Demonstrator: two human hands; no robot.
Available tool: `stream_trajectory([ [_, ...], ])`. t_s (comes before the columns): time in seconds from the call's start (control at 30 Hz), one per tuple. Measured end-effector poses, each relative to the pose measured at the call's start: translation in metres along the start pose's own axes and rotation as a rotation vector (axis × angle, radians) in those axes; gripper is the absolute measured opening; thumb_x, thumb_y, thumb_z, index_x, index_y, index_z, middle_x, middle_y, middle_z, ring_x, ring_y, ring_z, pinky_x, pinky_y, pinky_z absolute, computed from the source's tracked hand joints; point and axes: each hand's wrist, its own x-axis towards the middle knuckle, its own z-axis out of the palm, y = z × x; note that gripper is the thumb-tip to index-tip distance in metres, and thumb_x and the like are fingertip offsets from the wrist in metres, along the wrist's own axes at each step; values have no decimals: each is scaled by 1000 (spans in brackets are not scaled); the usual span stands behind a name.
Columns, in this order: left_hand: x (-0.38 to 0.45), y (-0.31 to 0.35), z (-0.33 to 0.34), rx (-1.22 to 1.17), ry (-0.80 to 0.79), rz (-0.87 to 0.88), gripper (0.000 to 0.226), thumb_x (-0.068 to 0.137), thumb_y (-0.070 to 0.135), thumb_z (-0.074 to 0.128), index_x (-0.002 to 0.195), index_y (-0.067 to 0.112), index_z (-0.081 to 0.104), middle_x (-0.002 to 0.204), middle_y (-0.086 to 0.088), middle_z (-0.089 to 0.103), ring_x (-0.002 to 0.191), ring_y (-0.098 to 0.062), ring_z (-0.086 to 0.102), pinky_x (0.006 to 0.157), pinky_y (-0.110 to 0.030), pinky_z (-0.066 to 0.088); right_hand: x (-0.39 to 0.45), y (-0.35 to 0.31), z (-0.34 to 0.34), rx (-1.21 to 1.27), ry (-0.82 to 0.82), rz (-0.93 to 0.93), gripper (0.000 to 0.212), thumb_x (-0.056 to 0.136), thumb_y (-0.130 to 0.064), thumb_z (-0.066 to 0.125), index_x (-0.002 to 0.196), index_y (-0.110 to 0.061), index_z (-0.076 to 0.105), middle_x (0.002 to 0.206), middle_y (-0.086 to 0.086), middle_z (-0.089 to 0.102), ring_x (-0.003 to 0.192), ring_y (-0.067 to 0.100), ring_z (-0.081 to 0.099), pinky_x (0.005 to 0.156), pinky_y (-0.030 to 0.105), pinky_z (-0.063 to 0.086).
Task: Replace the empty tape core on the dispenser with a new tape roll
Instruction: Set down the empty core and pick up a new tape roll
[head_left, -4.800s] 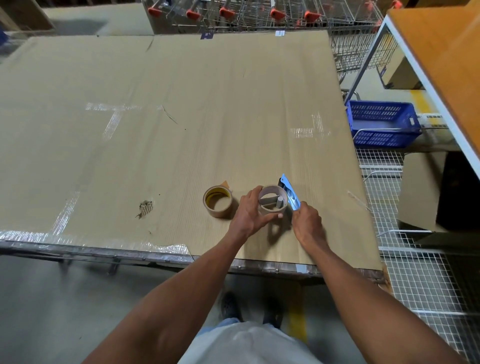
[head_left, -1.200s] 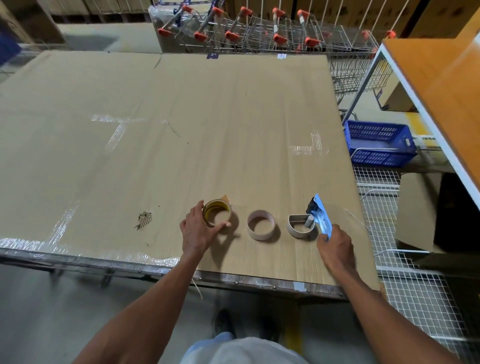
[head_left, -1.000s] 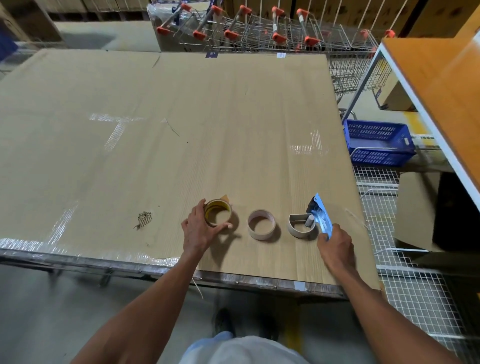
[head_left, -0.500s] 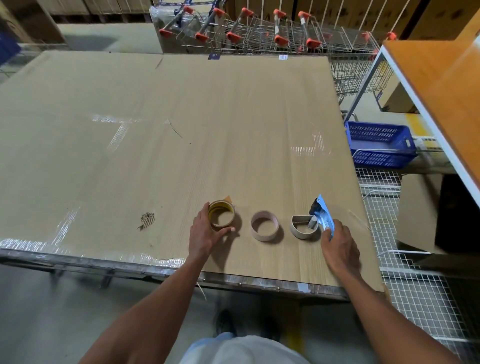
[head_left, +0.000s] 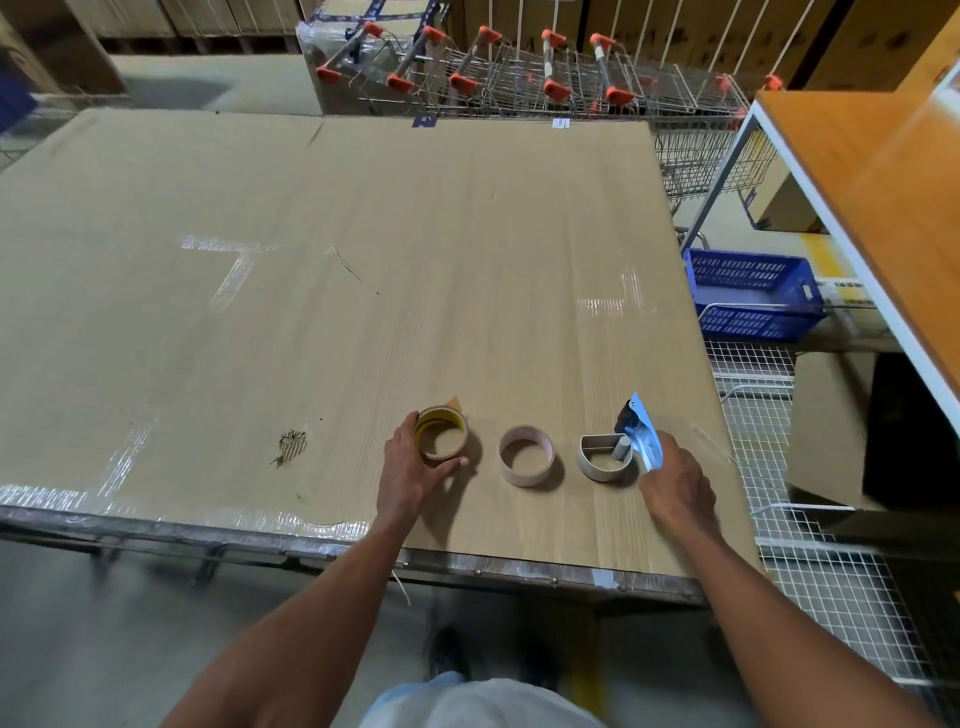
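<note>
Head view looks down on a wide table covered with a cardboard sheet (head_left: 363, 260), with three small things lined up near its front edge. On the left lies the new tape roll (head_left: 442, 434), flat on its side, brown outside and yellow inside, with a small orange-brown tab sticking out at its far rim. The left hand (head_left: 410, 473) is wrapped around this roll, fingers curled on its left and far side and the thumb pressed against its near right side, so the roll is gripped while it rests on the cardboard. Just to the right, apart from the roll and untouched, lies the empty tape core (head_left: 525, 455), a pale pinkish ring open to the top. Further right sits the tape dispenser (head_left: 618, 447), with a grey D-shaped hub and a shiny blue plate standing up at its right side. The right hand (head_left: 675, 486) holds the near end of that blue plate between its fingers, with the dispenser resting on the cardboard; its hub carries no ring. Strips of clear tape glint on the cardboard at left and right. Beyond the far edge stands a row of shopping carts (head_left: 519, 78) with orange handles, and to the right a blue basket (head_left: 753, 296) sits below an orange-topped shelf (head_left: 883, 171).
</note>
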Motion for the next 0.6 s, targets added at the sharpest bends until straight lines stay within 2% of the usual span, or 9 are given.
stream_trajectory([
  [0.13, 1, -3, 0, -10, -9, 2, 113, 60, 64, 91, 151, 24, 36, 142, -2, 55, 130, -24, 50, 106, -48, 50, 7, -5, -4, -4, -11, -3, 41, 101, -34, 50, 140, -24, 50, 123, 13, 58, 104, 38, 60, 82, 40, 45],
  [0.33, 0, -3, -2, -27, 3, 12, 117, 58, 64, 91, 152, 22, 36, 143, -3, 55, 132, -24, 50, 107, -49, 51, 20, -11, -4, 35, -13, 15, 35, 103, -18, 38, 132, -14, 57, 118, 19, 64, 99, 40, 60, 80, 42, 50],
  [0.5, -1, 9, -9, -77, 55, 69, 110, 62, 58, 93, 151, 22, 38, 140, -3, 56, 127, -23, 51, 104, -46, 52, 21, -15, -6, 77, -9, 4, 37, 105, -18, 38, 138, -16, 54, 110, 24, 65, 94, 42, 61, 78, 43, 50],
  [0.6, 4, 17, -14, -95, 75, 91, 108, 64, 60, 91, 151, 22, 39, 139, -2, 56, 127, -24, 51, 104, -47, 51, 24, -19, -11, 70, -18, 18, 37, 106, -18, 36, 138, -15, 53, 100, 19, 61, 88, 39, 58, 74, 41, 49],
])
